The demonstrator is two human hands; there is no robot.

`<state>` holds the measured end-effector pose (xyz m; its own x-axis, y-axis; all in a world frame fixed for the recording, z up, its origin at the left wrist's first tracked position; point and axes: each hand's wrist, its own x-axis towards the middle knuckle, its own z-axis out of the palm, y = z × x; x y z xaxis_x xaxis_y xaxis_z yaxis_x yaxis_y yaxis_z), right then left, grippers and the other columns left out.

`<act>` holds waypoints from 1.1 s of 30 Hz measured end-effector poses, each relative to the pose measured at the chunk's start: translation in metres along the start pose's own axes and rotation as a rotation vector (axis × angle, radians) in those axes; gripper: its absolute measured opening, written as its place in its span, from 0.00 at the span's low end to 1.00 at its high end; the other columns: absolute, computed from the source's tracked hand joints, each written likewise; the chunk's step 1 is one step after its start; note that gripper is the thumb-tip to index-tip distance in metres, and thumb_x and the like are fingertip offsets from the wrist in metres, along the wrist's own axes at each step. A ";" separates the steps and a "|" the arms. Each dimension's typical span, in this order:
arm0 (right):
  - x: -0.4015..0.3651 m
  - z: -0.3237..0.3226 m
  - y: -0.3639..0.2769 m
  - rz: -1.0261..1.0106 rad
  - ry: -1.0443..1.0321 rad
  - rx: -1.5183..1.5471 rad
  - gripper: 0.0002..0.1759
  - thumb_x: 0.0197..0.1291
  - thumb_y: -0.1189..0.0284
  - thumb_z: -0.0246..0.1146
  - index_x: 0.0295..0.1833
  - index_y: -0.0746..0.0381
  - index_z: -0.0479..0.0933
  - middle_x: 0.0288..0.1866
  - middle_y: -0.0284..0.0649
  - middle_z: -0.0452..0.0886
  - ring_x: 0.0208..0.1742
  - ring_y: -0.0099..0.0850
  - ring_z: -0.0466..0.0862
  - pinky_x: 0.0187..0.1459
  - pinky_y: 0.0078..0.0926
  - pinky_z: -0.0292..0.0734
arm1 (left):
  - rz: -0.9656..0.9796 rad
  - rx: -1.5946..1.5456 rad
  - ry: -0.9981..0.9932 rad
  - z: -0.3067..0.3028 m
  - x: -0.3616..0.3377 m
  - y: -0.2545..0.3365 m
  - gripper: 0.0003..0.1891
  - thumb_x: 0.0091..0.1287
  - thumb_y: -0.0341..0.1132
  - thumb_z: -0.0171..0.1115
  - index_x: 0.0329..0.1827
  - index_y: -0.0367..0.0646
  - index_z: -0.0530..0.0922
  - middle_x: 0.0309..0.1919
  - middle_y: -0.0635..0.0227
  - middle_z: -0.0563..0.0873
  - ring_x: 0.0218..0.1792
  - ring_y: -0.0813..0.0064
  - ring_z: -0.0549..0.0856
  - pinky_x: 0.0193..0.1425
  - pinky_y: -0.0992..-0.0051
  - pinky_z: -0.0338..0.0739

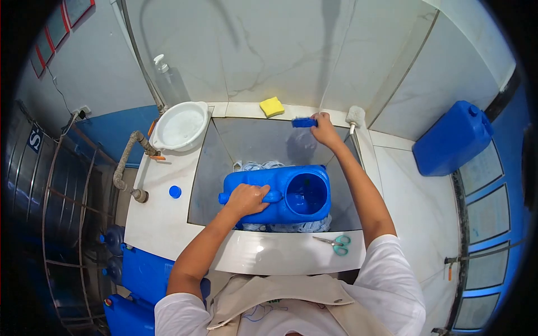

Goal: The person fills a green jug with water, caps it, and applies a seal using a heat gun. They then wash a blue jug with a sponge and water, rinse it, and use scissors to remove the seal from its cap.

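Note:
A blue plastic jerry can (291, 196) lies on its side in the sink basin (224, 151), with a large round hole cut in its upward face. My left hand (246, 200) grips the can at its handle end. My right hand (324, 129) reaches to the far edge of the sink and holds a small blue piece (303, 122), probably a brush or plastic offcut. A blue-and-white cloth (297, 227) lies under the can.
Scissors with teal handles (335, 243) lie on the near sink rim. A blue cap (175, 191), a white bowl (180, 125), a yellow sponge (272, 106) and a white brush (355, 116) sit around the sink. Another blue jerry can (451, 139) stands right; more blue containers (140, 274) stand lower left.

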<state>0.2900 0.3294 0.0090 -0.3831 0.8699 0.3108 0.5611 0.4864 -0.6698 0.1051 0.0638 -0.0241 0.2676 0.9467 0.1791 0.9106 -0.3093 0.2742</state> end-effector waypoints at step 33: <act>-0.051 0.122 -0.210 -0.421 -0.451 0.270 0.17 0.56 0.74 0.56 0.49 0.67 0.80 0.43 0.52 0.83 0.43 0.43 0.84 0.49 0.38 0.77 | -0.256 -0.215 0.342 0.017 0.020 -0.039 0.16 0.53 0.42 0.64 0.38 0.40 0.78 0.31 0.48 0.83 0.36 0.49 0.84 0.41 0.54 0.77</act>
<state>0.1020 0.1730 0.0511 -0.8311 0.4621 0.3094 0.1162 0.6883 -0.7161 0.0797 0.0965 -0.0470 -0.1085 0.9221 0.3713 0.8385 -0.1157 0.5324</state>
